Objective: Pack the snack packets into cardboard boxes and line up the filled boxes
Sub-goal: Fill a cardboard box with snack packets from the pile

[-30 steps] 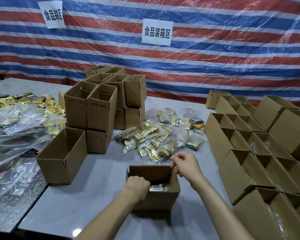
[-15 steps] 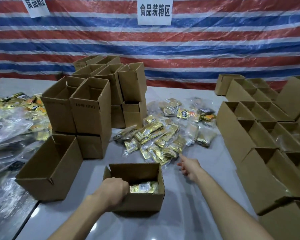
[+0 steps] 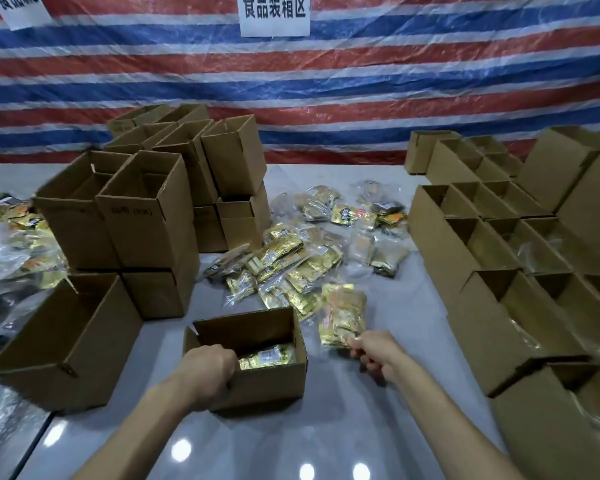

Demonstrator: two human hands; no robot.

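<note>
At the open box (image 3: 257, 386): it sits mouth-up on the grey table (image 3: 326, 427). One packed packet (image 3: 267, 356) already lies flat on its floor.
Left hand (image 3: 205, 375): the fingers are curled over the box's near-left rim, gripping the wall and steadying it.
Right hand (image 3: 374, 351): it is just right of the box. Thumb and fingers pinch the lower edge of a gold snack packet (image 3: 343, 313).
Held packet: it stands up from the pinch, outside the box and beside its right wall, not yet over the mouth.
Loose packets (image 3: 302, 258): these lie in a heap behind the box and to its right rear.
Filled boxes (image 3: 482, 306): they stand in rows well to the right of the box, tops open. Plastic shows in some of them.
Empty boxes (image 3: 146, 220): these are stacked to the left rear of the box.
Step in hand: most likely carrying the held packet leftwards into the box.
Doing it well: clear the right wall before lowering, and turn the packet flat so it lies on the one inside. Let go only once it is below the rim.
Left hand's job: keep hold of the wall, since the light carton would probably slide if nudged.
Risk: an edge pinch lets the packet swing, so a corner could catch the rim.
</note>
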